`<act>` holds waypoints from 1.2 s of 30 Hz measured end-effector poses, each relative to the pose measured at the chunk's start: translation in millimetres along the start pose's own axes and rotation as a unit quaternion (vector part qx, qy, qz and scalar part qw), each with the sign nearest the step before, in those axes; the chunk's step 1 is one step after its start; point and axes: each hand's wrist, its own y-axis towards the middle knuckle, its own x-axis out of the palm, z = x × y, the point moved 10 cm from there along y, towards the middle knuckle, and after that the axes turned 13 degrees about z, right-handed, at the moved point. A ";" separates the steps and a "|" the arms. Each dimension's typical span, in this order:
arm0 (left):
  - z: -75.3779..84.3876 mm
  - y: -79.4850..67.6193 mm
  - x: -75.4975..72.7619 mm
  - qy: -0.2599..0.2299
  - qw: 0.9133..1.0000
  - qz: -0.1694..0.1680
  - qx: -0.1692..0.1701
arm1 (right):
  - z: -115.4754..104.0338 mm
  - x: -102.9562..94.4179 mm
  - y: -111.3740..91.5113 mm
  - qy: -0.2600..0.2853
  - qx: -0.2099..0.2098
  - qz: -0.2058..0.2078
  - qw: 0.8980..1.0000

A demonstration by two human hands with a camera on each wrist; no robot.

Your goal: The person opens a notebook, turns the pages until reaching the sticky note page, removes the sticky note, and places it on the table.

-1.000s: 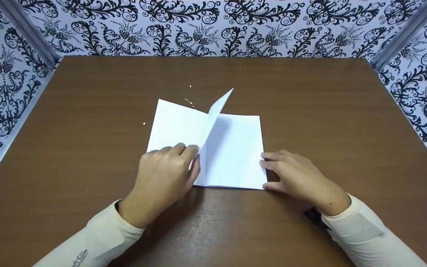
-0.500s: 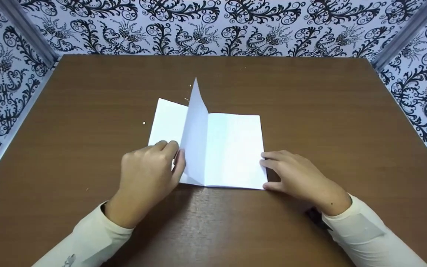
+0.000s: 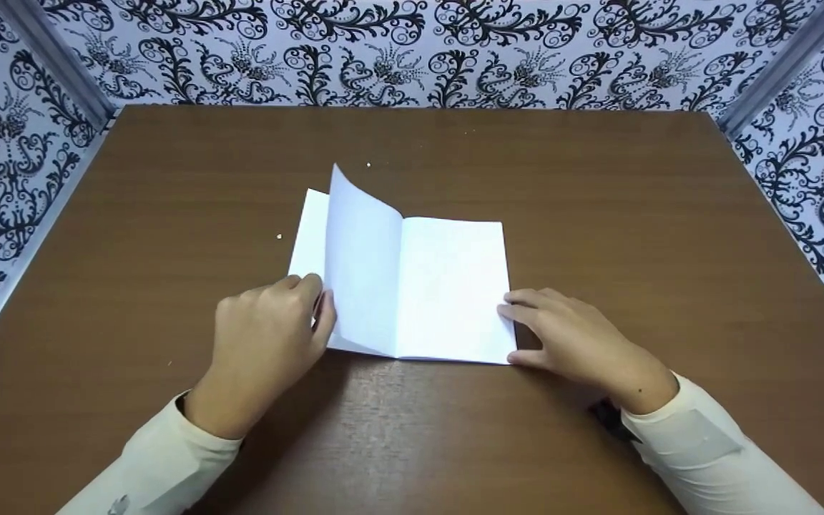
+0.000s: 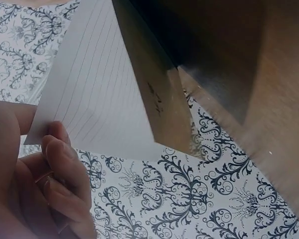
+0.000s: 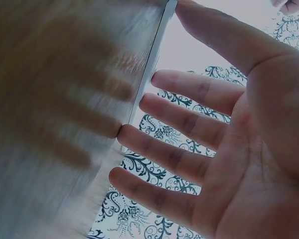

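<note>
An open notebook (image 3: 453,290) with white pages lies on the table, its spine running away from the person. My left hand (image 3: 265,350) pinches the outer edge of a raised page (image 3: 363,265) between thumb and fingers. That page stands curved over the left half of the notebook. In the left wrist view the lined sheet (image 4: 97,84) sits in the pinch, beside a brown cover (image 4: 162,99) with small dark marks. At the notebook's right edge rests my right hand (image 3: 569,336), fingers fairly straight. The right wrist view shows its fingertips (image 5: 127,132) along the notebook's edge (image 5: 148,72).
The brown wooden table (image 3: 598,200) spreads around the notebook. A few tiny white specks (image 3: 279,236) lie beyond it. White walls with black scroll patterns (image 3: 383,57) rise at the back and both sides.
My left hand has moved left with the page, swinging it from upright leaning right over to the left side and uncovering the right page. My right hand has hardly moved.
</note>
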 end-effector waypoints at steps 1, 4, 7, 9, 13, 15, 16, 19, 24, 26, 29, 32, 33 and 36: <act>-1.5 -1.0 1.2 0.003 1.000 -0.005 -0.002 | 0.2 0.2 0.0 0.000 0.001 -0.002 1.000; -7.3 -4.3 4.8 0.013 1.000 -0.026 -0.011 | 0.2 0.5 0.1 -0.001 0.001 -0.005 1.000; -14.0 -8.3 8.3 0.022 0.999 -0.043 -0.022 | -0.2 0.3 0.4 -0.002 0.001 -0.005 1.000; -17.8 -11.0 10.6 0.027 0.998 -0.050 -0.027 | -0.2 0.4 0.4 -0.002 0.001 -0.006 1.000; -22.5 -15.5 15.2 0.037 0.997 -0.065 -0.026 | 0.1 0.9 0.1 -0.001 0.004 -0.009 1.000; -24.0 -17.1 17.3 0.040 0.996 -0.075 -0.026 | 0.2 0.9 -0.1 -0.001 0.005 -0.010 1.000; -24.7 -17.8 18.2 0.041 0.996 -0.081 -0.026 | 0.2 0.9 -0.1 -0.001 0.004 -0.009 1.000; -26.1 -19.4 20.2 0.044 0.994 -0.091 -0.027 | 0.4 0.9 -0.4 -0.002 0.003 -0.008 1.000; -27.2 -22.3 22.4 0.046 0.993 -0.102 -0.026 | 0.7 1.0 -0.8 -0.002 0.003 -0.008 1.000; -28.0 -23.8 24.3 0.049 0.992 -0.109 -0.026 | 0.6 0.8 -0.8 -0.003 0.002 -0.008 1.000; -29.5 -26.5 28.0 0.054 0.991 -0.122 -0.024 | 0.3 0.6 -0.8 -0.002 0.002 -0.007 1.000; -30.3 -28.6 30.4 0.058 0.990 -0.128 -0.020 | 0.0 0.6 -0.5 -0.001 0.002 -0.006 1.000; -30.2 -29.0 30.6 0.059 0.990 -0.127 -0.017 | 0.0 0.7 -0.4 0.000 0.003 -0.007 1.000; -28.7 -28.8 31.3 0.059 0.991 -0.120 -0.007 | 0.5 -0.2 -0.6 -0.001 0.004 -0.005 1.000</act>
